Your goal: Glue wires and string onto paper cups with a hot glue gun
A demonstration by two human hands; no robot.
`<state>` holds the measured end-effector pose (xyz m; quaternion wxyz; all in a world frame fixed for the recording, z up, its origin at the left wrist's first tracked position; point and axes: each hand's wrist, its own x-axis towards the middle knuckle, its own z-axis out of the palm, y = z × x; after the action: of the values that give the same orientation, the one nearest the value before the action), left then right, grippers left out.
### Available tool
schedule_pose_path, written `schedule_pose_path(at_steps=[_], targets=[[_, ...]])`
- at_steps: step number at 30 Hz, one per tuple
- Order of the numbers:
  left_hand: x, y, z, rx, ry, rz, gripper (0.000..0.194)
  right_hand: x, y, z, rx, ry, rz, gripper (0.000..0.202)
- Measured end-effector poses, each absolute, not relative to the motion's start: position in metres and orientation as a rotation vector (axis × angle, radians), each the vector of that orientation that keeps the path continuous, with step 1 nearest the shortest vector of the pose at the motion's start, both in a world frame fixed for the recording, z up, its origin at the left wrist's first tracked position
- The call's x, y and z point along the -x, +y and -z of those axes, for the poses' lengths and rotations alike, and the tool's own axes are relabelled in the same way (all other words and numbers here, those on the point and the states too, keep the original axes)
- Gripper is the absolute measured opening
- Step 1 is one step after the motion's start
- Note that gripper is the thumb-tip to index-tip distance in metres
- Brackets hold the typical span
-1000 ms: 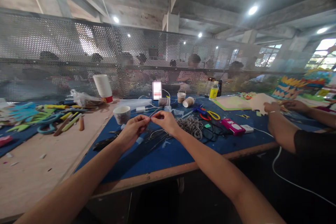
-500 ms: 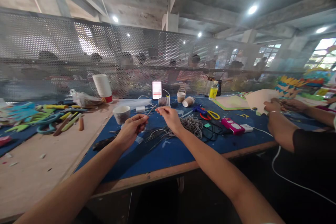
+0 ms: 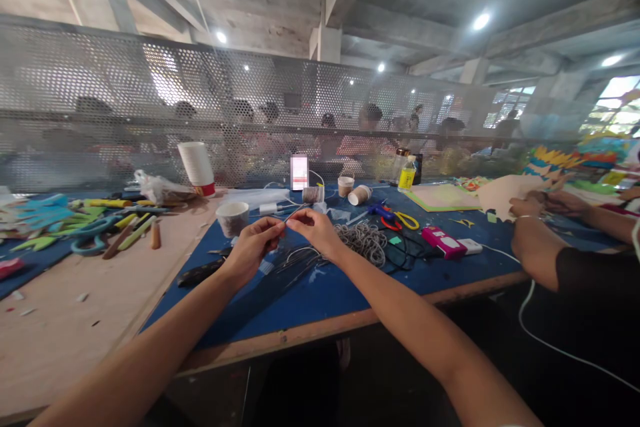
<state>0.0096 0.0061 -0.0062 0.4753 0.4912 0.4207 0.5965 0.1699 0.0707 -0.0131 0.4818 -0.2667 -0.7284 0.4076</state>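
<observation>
Perforated grey metal screening stands behind a blue-covered wooden worktable, where a person's left hand and right hand nearly meet, thumbs and fingers pressed together. A tangled heap of grey cord lies just right of the right hand; a whitish, round paper cup stands near the left. Pinched between both hands' fingertips, a thin grey strand is held above the table.

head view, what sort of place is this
Probably a shared craft workshop or art classroom: tangled grey cord lies on the blue worktop, colourful cut-out pieces are heaped at the left, and people show behind a perforated screen.
</observation>
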Motion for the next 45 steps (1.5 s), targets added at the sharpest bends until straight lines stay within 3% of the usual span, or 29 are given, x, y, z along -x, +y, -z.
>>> schedule_pose_path(at_steps=[45], targets=[[-0.0053,0.0111,0.0095,-1.038,1.036,-1.510,0.031,-0.1703,0.0682,0.0126,0.735,-1.689,-0.979,0.025]])
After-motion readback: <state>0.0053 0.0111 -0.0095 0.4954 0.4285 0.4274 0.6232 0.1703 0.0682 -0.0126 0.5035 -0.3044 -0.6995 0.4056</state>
